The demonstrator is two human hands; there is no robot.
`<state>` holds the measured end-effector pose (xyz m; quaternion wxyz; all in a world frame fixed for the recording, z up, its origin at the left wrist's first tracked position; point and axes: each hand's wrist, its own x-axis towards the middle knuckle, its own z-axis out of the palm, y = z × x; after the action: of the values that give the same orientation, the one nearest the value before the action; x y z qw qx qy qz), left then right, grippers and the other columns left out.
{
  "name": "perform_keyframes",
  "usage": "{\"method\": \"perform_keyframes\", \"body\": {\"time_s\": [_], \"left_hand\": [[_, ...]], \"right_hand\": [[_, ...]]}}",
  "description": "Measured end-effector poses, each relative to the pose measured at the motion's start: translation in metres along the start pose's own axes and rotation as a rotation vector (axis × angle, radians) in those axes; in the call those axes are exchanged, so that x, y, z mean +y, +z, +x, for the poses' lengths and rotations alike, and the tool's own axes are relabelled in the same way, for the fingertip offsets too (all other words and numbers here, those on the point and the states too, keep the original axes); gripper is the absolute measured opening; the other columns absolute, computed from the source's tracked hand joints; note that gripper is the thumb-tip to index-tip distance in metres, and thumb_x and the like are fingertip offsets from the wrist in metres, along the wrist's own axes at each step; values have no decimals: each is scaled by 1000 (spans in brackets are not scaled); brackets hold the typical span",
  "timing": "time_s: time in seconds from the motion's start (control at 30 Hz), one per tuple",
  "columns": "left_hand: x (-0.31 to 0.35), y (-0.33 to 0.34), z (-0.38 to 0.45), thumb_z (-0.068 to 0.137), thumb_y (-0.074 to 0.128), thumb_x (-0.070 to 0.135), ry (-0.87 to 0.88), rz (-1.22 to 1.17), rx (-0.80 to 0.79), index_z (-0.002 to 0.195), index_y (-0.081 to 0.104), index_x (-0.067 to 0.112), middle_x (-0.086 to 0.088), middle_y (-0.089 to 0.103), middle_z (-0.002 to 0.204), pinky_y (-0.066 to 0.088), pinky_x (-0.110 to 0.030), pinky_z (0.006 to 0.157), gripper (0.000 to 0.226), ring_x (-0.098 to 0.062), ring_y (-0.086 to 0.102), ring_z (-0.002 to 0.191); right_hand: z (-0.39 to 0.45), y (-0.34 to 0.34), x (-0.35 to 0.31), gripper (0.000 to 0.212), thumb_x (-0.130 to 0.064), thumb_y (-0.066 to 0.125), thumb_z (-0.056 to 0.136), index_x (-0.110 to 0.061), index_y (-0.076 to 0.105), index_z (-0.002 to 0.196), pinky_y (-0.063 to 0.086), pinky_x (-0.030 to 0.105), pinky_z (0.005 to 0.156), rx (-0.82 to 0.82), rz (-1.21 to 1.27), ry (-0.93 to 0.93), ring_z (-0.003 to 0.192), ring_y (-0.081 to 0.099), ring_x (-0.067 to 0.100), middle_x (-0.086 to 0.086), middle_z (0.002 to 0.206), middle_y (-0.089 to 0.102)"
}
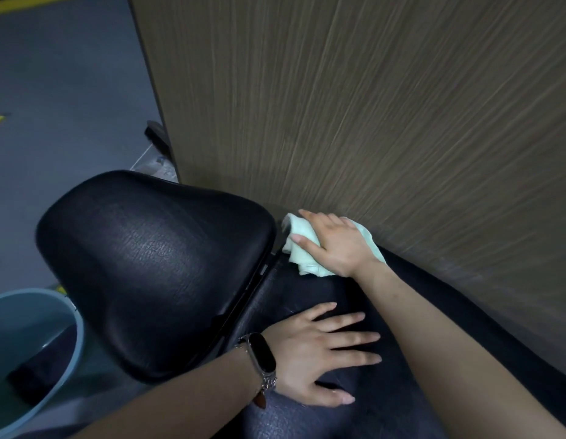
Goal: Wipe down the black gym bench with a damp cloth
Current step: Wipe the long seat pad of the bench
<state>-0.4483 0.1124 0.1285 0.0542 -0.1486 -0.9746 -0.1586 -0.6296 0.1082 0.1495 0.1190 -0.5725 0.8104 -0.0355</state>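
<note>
No text, label, brand or number can be read anywhere; the dark face of the wristband shows no legible marking.

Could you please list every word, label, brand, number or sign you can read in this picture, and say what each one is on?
There is no readable text in this view.
Smart band on the left wrist: its screen is dark, showing nothing.
Black bench: no logo or label visible.
Pale green cloth: no tag or print visible.
Blue bucket: no marking visible.
Floor: yellow painted markings only, no letters or numbers.
Wood-grain panel: plain.
</note>
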Motion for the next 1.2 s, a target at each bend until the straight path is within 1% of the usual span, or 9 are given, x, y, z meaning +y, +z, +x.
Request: {"method": "perform_keyframes", "body": {"time_s": [0.2, 0.37, 0.53, 0.67, 0.83, 0.97, 1.03, 1.13, 1.2], "left_hand": [[0, 4, 1, 88, 37, 58, -8, -12, -8, 145, 30, 32, 8, 22, 156, -5, -41, 115, 63, -13, -3, 145], [0, 4, 1, 88, 33, 59, -11, -11, 9, 145, 32, 32, 9, 24, 155, -2, -41, 115, 63, -13, 1, 145], [0, 4, 1, 87, 35, 58, -17, -61, 30, 144, 34, 30, 9, 28, 153, -2, -38, 116, 63, -14, 8, 145], [-1, 3, 2, 89, 39, 56, -14, -70, 3, 145, 31, 30, 10, 23, 155, -2, -40, 116, 62, -12, 2, 145], [1, 1, 4, 89, 41, 56, -27, -86, -45, 146, 28, 31, 12, 19, 156, -6, -37, 116, 64, -10, -1, 145], [4, -4, 7, 90, 38, 58, -48, -57, -111, 148, 22, 34, 14, 11, 157, -10, -34, 113, 65, -7, -9, 144], [7, -5, 9, 91, 36, 59, -74, -64, -116, 148, 20, 34, 14, 7, 157, -7, -35, 115, 65, -6, -11, 143], [9, -3, 12, 91, 35, 60, -107, 4, -48, 147, 24, 34, 12, 14, 157, 8, -41, 116, 63, -9, 1, 145], [9, -3, 16, 92, 32, 61, -130, 10, -35, 148, 22, 35, 13, 15, 156, 9, -40, 116, 62, -9, 1, 145]], "right_hand": [[-23, -9, 32, 66, -63, 26, 94, -25, 26, 148, 26, 38, 108, -29, 73, 161, 134, 38, 18, -3, 147, 42], [-6, -5, 13, 63, -60, 23, 96, -25, 27, 148, 24, 40, 106, -24, 15, 106, 132, 37, 18, -3, 145, 43], [10, 4, -14, 87, -76, 4, 80, -26, 34, 145, 22, 39, 110, -28, -14, -61, 131, 38, 15, -6, 140, 49], [2, 5, 1, 87, -75, 4, 80, -27, 31, 147, 17, 33, 113, -3, 37, -87, 136, 32, 12, -7, 145, 43], [-29, 3, 26, 84, -74, 8, 84, -25, 27, 149, 17, 31, 114, 75, 64, -8, 139, 28, 10, -10, 152, 33], [-59, 5, 51, 89, -77, 1, 82, -26, 21, 151, 16, 33, 116, 85, 71, 62, 142, 23, 10, -9, 155, 27], [-74, 7, 59, 88, -77, 1, 83, -26, 17, 152, 12, 34, 117, 89, 67, 103, 144, 17, 8, -9, 158, 21], [-102, 7, 68, 85, -73, 4, 83, -27, 12, 153, 3, 33, 118, 95, 76, 174, 146, 5, 4, -12, 159, 11], [-125, 7, 74, 83, -74, 6, 84, -27, 10, 153, -3, 30, 116, 100, 73, 207, 145, -2, 2, -13, 160, 6]]}}
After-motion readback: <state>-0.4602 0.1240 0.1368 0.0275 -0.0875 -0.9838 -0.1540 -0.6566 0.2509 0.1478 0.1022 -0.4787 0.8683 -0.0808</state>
